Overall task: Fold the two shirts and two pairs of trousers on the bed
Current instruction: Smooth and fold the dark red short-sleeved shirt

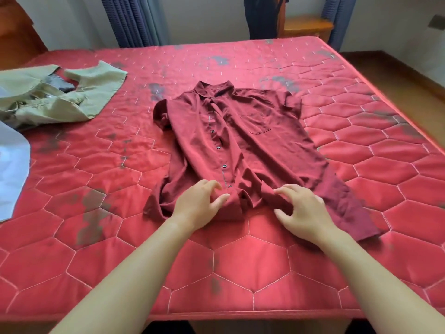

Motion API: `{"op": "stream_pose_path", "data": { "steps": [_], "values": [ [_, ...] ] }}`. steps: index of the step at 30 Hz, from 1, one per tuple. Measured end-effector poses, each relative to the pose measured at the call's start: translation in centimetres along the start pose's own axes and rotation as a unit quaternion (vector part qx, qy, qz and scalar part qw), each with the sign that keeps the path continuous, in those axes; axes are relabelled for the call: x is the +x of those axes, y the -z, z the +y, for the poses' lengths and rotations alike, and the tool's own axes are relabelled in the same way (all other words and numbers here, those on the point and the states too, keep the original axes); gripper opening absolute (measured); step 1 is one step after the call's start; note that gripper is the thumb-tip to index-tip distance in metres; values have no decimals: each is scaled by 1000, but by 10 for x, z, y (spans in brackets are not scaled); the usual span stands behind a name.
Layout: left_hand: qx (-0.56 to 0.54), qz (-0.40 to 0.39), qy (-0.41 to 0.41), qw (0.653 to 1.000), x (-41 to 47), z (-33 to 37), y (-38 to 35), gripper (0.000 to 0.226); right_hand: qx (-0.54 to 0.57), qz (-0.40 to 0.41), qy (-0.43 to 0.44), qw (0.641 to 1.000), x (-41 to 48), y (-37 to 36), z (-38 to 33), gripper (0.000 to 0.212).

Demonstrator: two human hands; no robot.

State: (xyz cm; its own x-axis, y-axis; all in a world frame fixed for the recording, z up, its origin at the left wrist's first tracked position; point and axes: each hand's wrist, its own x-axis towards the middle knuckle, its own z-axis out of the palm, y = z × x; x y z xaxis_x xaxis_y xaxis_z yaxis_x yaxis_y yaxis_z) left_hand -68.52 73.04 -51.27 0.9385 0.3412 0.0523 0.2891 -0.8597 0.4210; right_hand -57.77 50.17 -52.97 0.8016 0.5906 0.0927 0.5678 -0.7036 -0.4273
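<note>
Reaching in from the bottom edge on two bare forearms, elbows being cut off by the frame. Bunching the near hem of the maroon shirt [240,141] with the left hand [199,203], fingers [209,183] curling down and thumb closing toward them, pinching a small ridge of the thin cloth. Resting the right hand [303,210] on the same hem just alongside, fingertips bending onto the fabric, thumb splaying along the edge. Hiding any grip under the palm, so impossible to call as pinching or only pressing.

Lying face up in the middle of the bed [240,273], collar [214,89] pointing away, dark buttons [218,147] running down the front, square chest pocket [257,124] showing. Looking smooth and faintly glossy, creasing in long soft folds. Crumpling one sleeve into a lump at the left shoulder, trailing the other long and flat toward the near right.

Spreading beneath: red quilted cover, stitched in pale hexagons, wearing through in grey patches.

Slumping at the far left, crumpled khaki trousers [55,97], covering most of a dark grey garment [60,84] too hidden to name. Sliding off the left edge, a pale cloth [12,169], kind unclear.

Hanging beyond, pleated blue curtains [134,20] and a dark item [262,18], top cut off, beside blurred wooden furniture [308,26].
</note>
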Motion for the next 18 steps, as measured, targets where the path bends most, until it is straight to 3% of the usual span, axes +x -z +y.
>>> {"op": "stream_pose_path", "data": {
  "steps": [2, 5, 8, 10, 13, 15, 18],
  "values": [
    [8, 27, 23, 999, -17, -19, 4, 24, 41, 23, 63, 997, 0, -7, -27, 40],
    [83, 60, 49, 993, -43, -54, 9, 27, 103, -6, 116, 988, 7, -33, -69, 40],
    [100, 15, 73, 992, -61, -79, 10, 35, 58, -51, 90, 993, 13, -64, -85, 42],
    [77, -27, 79, 994, -64, -89, 10, 35, 42, -43, 78, 995, 16, -73, -84, 27],
    [82, -25, 71, 994, -58, -92, 18, 21, 64, -44, 83, 994, 22, -61, -80, 12],
    [64, 12, 42, 997, -56, -89, 27, 14, 86, -22, 110, 990, 28, -38, -79, 7],
    [-42, 122, -14, 992, -52, -79, 46, 7, 116, 95, 154, 977, 38, 4, -77, 6]
  ]
}}
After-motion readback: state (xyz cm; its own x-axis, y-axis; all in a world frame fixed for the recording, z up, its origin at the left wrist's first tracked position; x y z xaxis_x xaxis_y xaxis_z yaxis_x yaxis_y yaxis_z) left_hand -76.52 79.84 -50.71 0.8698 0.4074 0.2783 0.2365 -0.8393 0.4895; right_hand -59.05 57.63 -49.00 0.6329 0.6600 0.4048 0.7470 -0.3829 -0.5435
